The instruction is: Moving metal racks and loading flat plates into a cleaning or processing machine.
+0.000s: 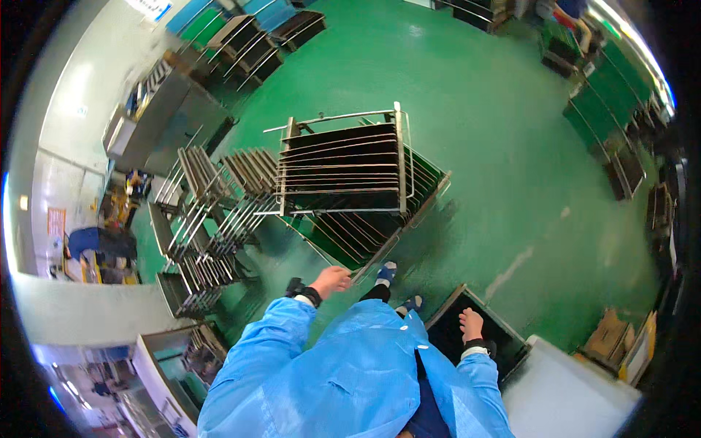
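Note:
My left hand [331,281] hangs in front of me, its fingers loosely bent and partly stretched toward the right. It appears beside the near corner of a low, dark rack [355,232] with thin metal rails; I cannot tell whether they touch. Nothing shows in that hand. On the right, my right hand [471,325] has slightly bent, parted fingers and holds nothing. Behind it in the view is a dark, flat tray-like piece [478,298] with a metal rim. Another railed metal rack [339,164] sits crosswise over the low one, directly ahead.
Several more metal racks [204,219] are crowded together on the left. A grey cabinet [171,120] stands by the left wall, with a bent-over person [98,241] beyond. A pale flat surface [562,394] and cardboard [612,337] lie at lower right. The floor [504,197] is green.

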Motion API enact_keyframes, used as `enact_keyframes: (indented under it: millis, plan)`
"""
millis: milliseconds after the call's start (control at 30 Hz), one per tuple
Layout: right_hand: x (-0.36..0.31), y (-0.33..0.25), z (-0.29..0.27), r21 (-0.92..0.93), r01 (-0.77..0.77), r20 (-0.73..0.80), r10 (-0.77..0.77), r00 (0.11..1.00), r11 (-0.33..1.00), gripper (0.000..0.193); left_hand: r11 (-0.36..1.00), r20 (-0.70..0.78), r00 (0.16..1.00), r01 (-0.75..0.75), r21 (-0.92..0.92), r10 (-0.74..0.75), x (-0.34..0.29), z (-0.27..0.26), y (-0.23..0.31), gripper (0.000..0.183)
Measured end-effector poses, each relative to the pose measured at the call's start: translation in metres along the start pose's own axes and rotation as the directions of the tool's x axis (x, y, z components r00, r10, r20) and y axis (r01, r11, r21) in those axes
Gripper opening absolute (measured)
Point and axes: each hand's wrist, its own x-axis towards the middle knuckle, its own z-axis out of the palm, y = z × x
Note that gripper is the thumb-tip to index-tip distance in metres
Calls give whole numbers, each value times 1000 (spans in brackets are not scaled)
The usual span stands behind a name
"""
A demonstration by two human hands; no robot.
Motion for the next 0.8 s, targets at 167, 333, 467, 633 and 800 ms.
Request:
enact_keyframes:
  millis: [167, 333, 467, 633, 800]
  plan:
    - [28, -71, 49, -137, 108, 199, -80, 977, 985, 33, 952, -158, 969, -221, -210, 190, 9, -128, 8, 24]
    - [-12, -169, 144, -156, 328, 231, -288, 929, 932, 37, 890, -466, 849, -391, -235, 250, 23, -192, 101, 24]
    - [-9, -195, 220, -170, 397, 321, -330, 888, 902, 40, 865, -607, 753, -457, -206, 254, 60, -227, 155, 33]
    - [21, -215, 295, -83, 447, 283, -409, 868, 891, 45, 913, -557, 775, -403, -69, 300, 103, -226, 217, 44]
    - [-2, -258, 342, 69, 477, 202, -481, 853, 876, 46, 873, -336, 849, -470, -127, 408, 97, -221, 256, 44]
